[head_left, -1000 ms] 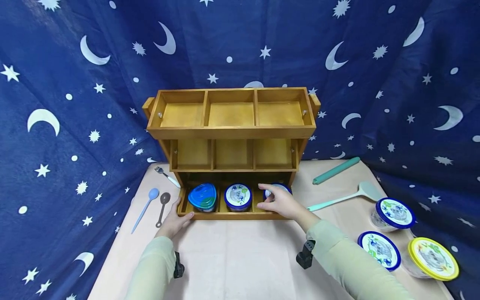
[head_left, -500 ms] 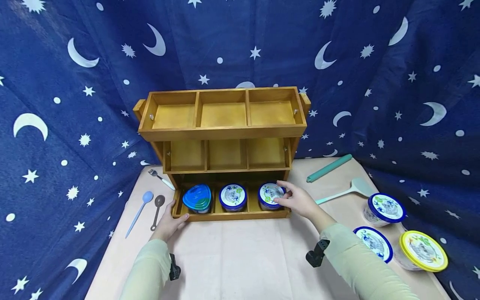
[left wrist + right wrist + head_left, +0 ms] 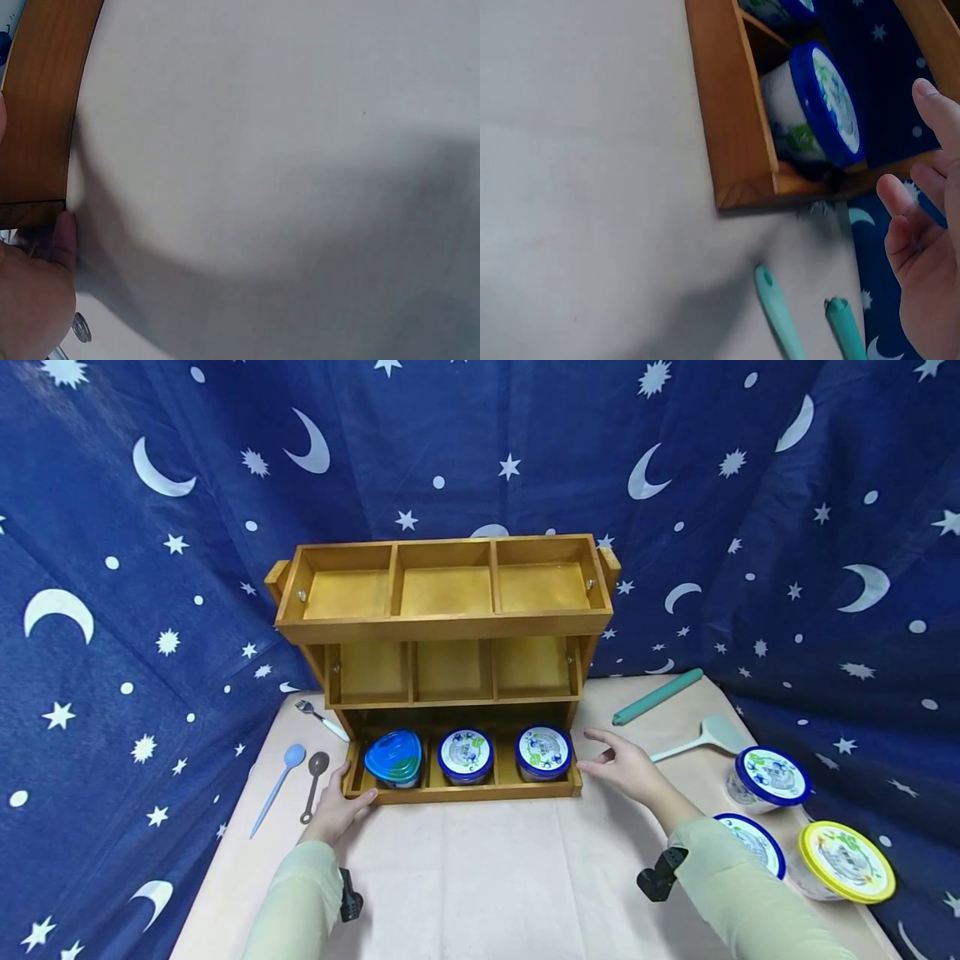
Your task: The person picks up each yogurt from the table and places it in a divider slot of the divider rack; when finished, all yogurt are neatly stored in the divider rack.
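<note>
A pale tabletop [image 3: 487, 877] lies before a starry blue curtain [image 3: 450, 435]. The left hand [image 3: 333, 810] grips the wooden box [image 3: 442, 627]; the right hand [image 3: 632, 770], released, is near the round blue-lidded tub [image 3: 543, 752] in its lower-right compartment [image 3: 507, 767].

a dark blue curtain [image 3: 450, 452] printed with white moons, stars and dots hangs behind a pale pink tabletop [image 3: 480, 868]. on the left, a white-handled fork [image 3: 322, 720] lies slantwise near the back; in front of it a light blue spoon [image 3: 284, 775] rests beside a brown spoon [image 3: 318, 764]. on the right, a teal rod [image 3: 657, 697] lies behind a pale mint turner [image 3: 722, 735].
</note>
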Demonstrator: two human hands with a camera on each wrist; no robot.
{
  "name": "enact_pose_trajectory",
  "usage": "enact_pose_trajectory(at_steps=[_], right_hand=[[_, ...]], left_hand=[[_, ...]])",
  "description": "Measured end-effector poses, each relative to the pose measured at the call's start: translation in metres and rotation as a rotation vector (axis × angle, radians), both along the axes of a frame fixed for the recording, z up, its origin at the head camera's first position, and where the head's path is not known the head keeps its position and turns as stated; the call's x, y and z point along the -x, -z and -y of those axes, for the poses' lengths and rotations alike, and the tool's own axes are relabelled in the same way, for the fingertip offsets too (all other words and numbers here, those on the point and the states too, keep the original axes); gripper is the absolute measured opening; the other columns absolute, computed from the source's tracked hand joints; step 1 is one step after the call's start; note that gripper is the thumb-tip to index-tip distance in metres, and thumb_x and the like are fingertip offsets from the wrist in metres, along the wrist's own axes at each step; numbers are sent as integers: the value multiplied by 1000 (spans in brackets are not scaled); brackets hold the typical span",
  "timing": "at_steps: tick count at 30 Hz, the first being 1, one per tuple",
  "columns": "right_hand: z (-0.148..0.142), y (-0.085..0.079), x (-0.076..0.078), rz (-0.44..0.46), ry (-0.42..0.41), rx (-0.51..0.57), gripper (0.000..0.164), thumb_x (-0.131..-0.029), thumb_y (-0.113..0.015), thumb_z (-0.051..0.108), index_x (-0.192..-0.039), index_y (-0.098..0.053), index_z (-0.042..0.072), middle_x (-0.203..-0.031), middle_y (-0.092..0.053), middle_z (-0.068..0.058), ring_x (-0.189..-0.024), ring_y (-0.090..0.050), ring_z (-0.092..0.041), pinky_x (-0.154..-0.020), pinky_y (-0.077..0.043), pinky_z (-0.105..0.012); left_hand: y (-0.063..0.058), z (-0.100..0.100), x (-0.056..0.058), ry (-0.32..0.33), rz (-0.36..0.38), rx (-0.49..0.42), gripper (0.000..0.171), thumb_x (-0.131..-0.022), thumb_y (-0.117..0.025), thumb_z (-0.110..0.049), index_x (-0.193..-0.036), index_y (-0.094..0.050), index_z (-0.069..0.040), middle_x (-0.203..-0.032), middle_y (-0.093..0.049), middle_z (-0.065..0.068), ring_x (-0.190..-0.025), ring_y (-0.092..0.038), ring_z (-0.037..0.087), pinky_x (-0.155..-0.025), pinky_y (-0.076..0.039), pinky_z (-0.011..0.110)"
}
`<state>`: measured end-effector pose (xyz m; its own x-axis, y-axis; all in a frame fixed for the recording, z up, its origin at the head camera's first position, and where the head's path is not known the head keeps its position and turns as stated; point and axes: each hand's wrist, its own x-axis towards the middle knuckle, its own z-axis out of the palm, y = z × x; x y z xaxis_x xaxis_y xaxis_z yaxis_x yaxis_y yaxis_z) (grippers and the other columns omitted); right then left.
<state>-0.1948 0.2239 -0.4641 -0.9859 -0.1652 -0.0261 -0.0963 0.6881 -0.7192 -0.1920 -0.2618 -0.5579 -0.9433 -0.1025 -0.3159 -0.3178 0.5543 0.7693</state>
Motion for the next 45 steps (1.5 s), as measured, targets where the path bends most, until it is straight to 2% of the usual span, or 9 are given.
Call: enact_pose_trajectory(at_steps=[3, 11, 19, 26, 31, 39, 42, 45], right_hand=[[-7, 3, -3, -15, 2, -17, 68, -82, -72, 36, -135, -47, 2, -119, -59, -15, -80, -59, -16, -65, -48, -29], [-20, 5, -4, -28, -5, -82, 72, -81, -71, 40, -135, -46, -1, -117, -59, -16, -83, -60, -17, -67, -49, -31], [-50, 4, -12, -4, -5, -181, 76, -81, -70, 45, -136, -44, 0, -109, -59, -12, -82, -55, -17, -66, -46, -31], [-67, 2, -17, -4, -2, -206, 76, -81, -69, 46, -136, -44, 1, -98, -61, -8, -80, -55, -17, -63, -46, -31], [-75, 4, -20, -9, 4, -243, 79, -79, -68, 52, -135, -45, 0, -100, -61, -8, -81, -55, -17, -64, -46, -31], [-86, 5, -23, 48, -26, -290, 79, -78, -69, 52, -133, -47, -1, -93, -63, -8, -76, -55, -17, -58, -45, -30], [-89, 4, -26, 90, -36, -310, 82, -78, -68, 54, -134, -46, -2, -102, -62, -16, -81, -58, -22, -58, -49, -33], [-93, 7, -29, 109, -59, -331, 83, -78, -67, 56, -132, -46, -3, -115, -58, -23, -90, -59, -29, -64, -52, -39]], left_hand=[[-1, -2, -1, 1, -3, -6, 91, -86, -66, -40, -151, -9, -14, -146, -14, 33, -132, -17, 51, -106, -16, 61], [-6, 3, -4, -9, 8, 2, 91, -86, -66, -40, -151, -8, -14, -148, -11, 32, -134, -13, 50, -106, -14, 62], [-1, -2, 0, 5, 4, -33, 92, -84, -67, -43, -151, -10, -16, -146, -13, 34, -132, -14, 52, -105, -13, 63], [-1, -3, -4, -30, 2, -65, 92, -85, -67, -39, -152, -8, -19, -147, -9, 34, -133, -12, 52, -106, -12, 61], [-2, -2, -5, -48, 0, -108, 93, -84, -69, -37, -152, -8, -18, -146, -8, 34, -133, -11, 52, -107, -12, 60], [1, 1, -3, -30, 10, -66, 94, -84, -67, -43, -152, -6, -19, -148, -6, 33, -133, -9, 52, -105, -11, 64], [1, 1, -2, -20, 7, -66, 94, -84, -66, -44, -152, -6, -19, -149, -5, 32, -133, -8, 52, -105, -11, 64], [2, 3, -2, -17, 6, -72, 95, -83, -67, -44, -152, -6, -19, -149, -5, 31, -134, -8, 52, -105, -10, 64]])
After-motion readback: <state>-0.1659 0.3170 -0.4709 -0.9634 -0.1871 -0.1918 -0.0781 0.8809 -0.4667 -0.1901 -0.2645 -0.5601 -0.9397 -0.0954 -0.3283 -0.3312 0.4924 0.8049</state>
